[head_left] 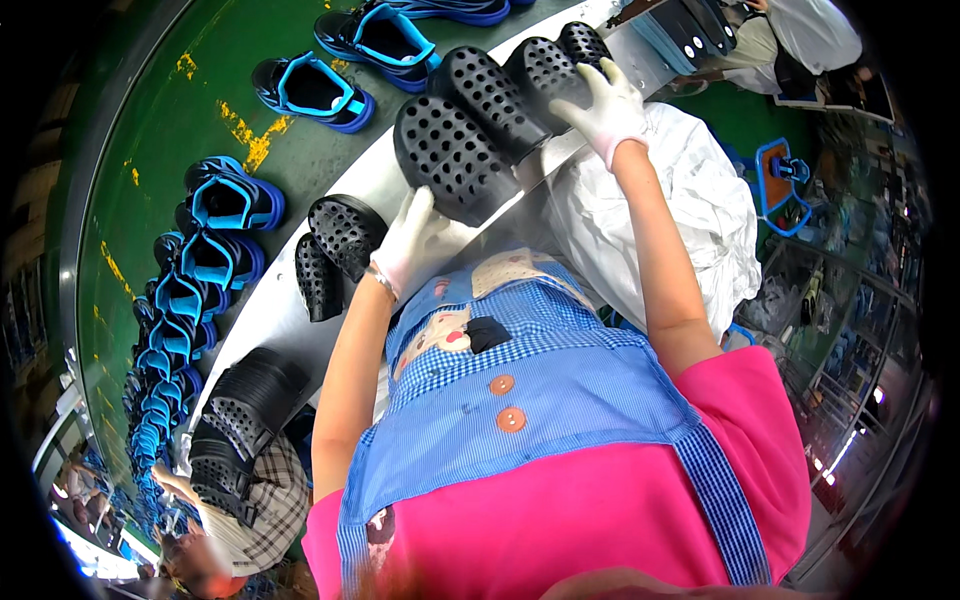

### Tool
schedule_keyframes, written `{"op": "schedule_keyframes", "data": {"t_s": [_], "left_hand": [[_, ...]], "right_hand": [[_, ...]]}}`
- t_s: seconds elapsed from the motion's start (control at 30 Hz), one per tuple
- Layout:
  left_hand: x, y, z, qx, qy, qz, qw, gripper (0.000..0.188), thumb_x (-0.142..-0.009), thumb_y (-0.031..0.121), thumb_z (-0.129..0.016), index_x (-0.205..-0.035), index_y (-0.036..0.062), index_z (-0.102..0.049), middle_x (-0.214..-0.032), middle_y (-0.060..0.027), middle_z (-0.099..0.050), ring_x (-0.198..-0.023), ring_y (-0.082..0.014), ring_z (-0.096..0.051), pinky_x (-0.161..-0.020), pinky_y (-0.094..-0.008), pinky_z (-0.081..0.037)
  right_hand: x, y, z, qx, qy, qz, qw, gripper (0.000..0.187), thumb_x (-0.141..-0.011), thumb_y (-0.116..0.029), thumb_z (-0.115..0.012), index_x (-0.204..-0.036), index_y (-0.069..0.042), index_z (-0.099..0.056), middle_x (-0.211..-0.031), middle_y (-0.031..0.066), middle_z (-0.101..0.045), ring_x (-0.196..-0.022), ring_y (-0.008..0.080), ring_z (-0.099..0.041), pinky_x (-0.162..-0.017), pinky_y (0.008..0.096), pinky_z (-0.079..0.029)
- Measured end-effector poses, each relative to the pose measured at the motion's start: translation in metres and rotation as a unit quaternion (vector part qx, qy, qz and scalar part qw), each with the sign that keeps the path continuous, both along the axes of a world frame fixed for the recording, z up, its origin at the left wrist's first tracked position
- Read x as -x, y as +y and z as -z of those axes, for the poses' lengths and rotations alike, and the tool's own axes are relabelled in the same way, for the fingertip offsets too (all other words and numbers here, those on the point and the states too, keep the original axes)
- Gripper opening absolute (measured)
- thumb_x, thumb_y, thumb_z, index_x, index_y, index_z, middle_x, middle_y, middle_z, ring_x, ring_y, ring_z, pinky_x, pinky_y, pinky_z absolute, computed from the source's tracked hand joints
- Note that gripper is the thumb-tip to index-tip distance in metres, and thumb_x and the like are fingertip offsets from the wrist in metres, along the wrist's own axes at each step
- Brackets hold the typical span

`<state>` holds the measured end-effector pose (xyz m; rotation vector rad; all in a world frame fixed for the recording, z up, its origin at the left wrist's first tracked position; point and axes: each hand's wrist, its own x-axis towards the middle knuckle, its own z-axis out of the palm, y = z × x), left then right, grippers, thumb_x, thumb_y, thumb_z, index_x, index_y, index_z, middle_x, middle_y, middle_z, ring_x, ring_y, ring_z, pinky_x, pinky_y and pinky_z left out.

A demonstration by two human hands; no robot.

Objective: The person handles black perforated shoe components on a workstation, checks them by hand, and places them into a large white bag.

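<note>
My hands wear white gloves. My left hand [408, 240] reaches the near edge of a large black perforated shoe tree [447, 150], its fingers stretched out against it. Beside that one, a second perforated shoe tree [490, 92] leans in the same row. Farther right stand two smaller-looking shoe trees, one [543, 72] partly behind the other [583, 45]. My right hand [606, 105] is at this right end, fingers spread and touching or close to the shoe trees; exact contact is unclear. The row sits on a pale metal ledge [345, 170] between my hands.
Black-and-blue shoes [312, 92] line the green conveyor belt [235, 60] beyond the ledge. Another pair of shoe trees [345, 235] lies left of me, with a stack [255, 400] farther along. A white plastic bag [690, 215] bulges at right. A co-worker [250, 510] is at lower left.
</note>
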<state>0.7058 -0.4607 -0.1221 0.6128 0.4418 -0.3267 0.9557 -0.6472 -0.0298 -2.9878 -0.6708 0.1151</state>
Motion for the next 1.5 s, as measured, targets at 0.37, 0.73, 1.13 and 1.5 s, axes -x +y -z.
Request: {"op": "schedule_keyframes", "data": {"t_s": [0.37, 0.73, 1.13, 1.5], "left_hand": [[0.007, -0.011, -0.024, -0.103, 0.157, -0.018, 0.982, 0.107, -0.082, 0.065, -0.057, -0.15, 0.0041, -0.001, -0.149, -0.0234, -0.026, -0.132, -0.039, -0.035, -0.098, -0.0476, -0.043], [-0.031, -0.014, -0.027, -0.141, 0.147, 0.004, 0.979, 0.114, -0.081, 0.068, -0.055, -0.147, -0.0051, 0.001, -0.149, -0.0239, -0.026, -0.134, -0.038, -0.034, -0.099, -0.0441, -0.044], [0.211, -0.078, -0.026, -0.259, 0.344, -0.218, 0.876, 0.038, -0.096, 0.029, -0.049, -0.123, 0.0025, -0.059, -0.117, -0.0125, -0.062, -0.089, -0.0131, -0.06, -0.074, -0.0267, -0.05], [0.396, -0.356, 0.06, -0.195, 0.57, 0.064, 0.795, 0.038, -0.086, 0.031, -0.054, -0.114, 0.0077, -0.063, -0.117, -0.0198, -0.059, -0.11, -0.0376, -0.056, -0.094, -0.0415, -0.045]], "right_hand": [[-0.018, -0.01, 0.007, -0.036, -0.013, -0.06, 0.997, 0.071, -0.07, -0.054, -0.071, -0.125, -0.012, -0.058, -0.137, 0.0189, -0.046, -0.122, 0.0388, -0.047, -0.103, 0.0426, -0.038], [-0.036, -0.016, 0.002, -0.005, -0.023, -0.066, 0.998, 0.072, -0.071, -0.057, -0.07, -0.126, -0.011, -0.058, -0.138, 0.0201, -0.046, -0.124, 0.036, -0.047, -0.104, 0.0416, -0.037], [0.11, 0.066, -0.098, -0.345, 0.087, -0.276, 0.893, 0.032, -0.08, 0.0, -0.065, -0.112, 0.005, -0.061, -0.115, 0.0166, -0.062, -0.108, 0.0246, -0.059, -0.096, 0.0336, -0.043], [0.197, 0.114, 0.069, 0.262, 0.218, -0.502, 0.795, 0.047, -0.075, -0.039, -0.069, -0.105, -0.004, -0.059, -0.106, 0.0173, -0.061, -0.101, 0.034, -0.058, -0.086, 0.041, -0.047]]}}
